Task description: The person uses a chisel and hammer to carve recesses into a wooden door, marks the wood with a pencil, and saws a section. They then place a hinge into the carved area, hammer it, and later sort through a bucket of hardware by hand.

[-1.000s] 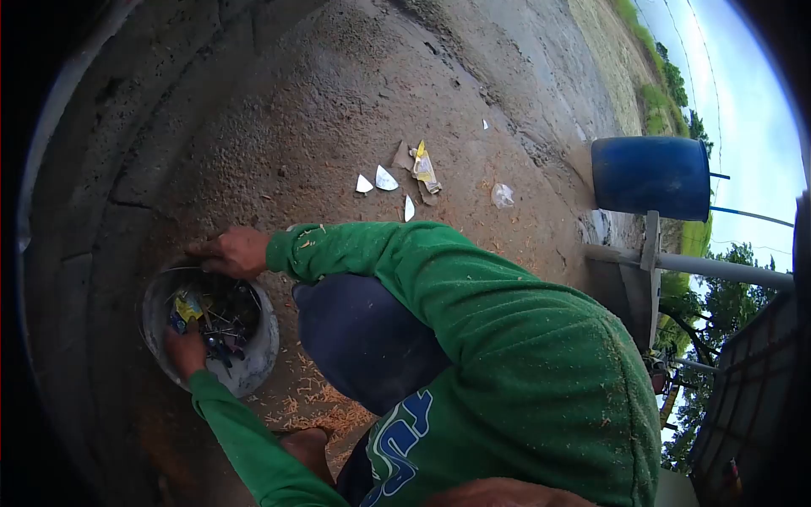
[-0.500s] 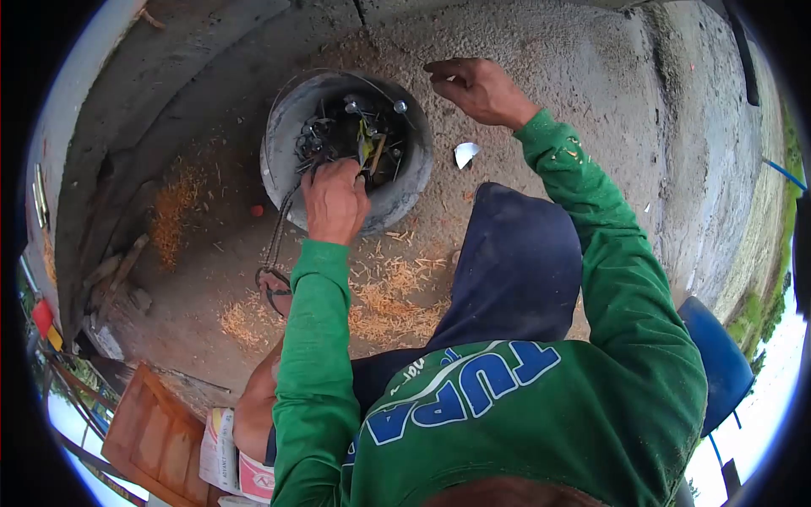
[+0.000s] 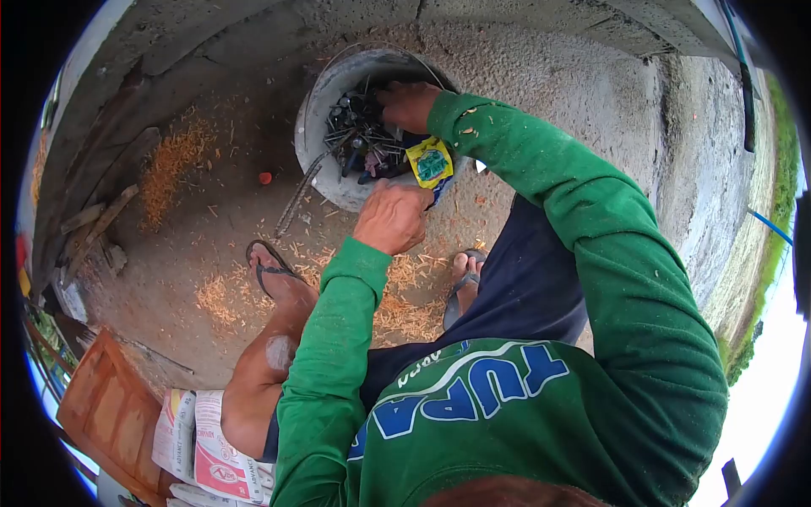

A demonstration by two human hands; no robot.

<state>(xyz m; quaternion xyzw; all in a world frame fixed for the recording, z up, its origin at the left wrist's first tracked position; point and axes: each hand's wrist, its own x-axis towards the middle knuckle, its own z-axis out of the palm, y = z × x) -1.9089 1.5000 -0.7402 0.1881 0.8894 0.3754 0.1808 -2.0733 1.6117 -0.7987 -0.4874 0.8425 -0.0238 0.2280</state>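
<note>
**Head view, looking down on a squatting person.** A grey bucket [image 3: 314, 118] stands on the concrete floor [image 3: 541, 93], close under a raised concrete edge [image 3: 211, 42] that closes off the far side. Bare floor lies open to the bucket's right. Sawdust [image 3: 169, 169] is strewn over the floor to its left and on its near side.

A twisted metal rod [image 3: 297, 196] leans out over the near-left rim down to the floor, and a small red cap [image 3: 265, 178] lies just left of it. Inside the bucket is a tangle of nails and metal pieces [image 3: 359, 139].

The left hand [image 3: 393, 217] hangs at the near rim, knuckles up and fingers curled. It pinches a yellow-green packet [image 3: 431, 162] that stands upright above the rim. The right hand [image 3: 408, 105] reaches into the bucket from the right, palm down on the metal pieces; whether it grips any cannot be told.

The left foot [image 3: 272, 269] and right foot [image 3: 462, 283], both in sandals, flank the near side. Printed sacks [image 3: 207, 444] lie at lower left.
</note>
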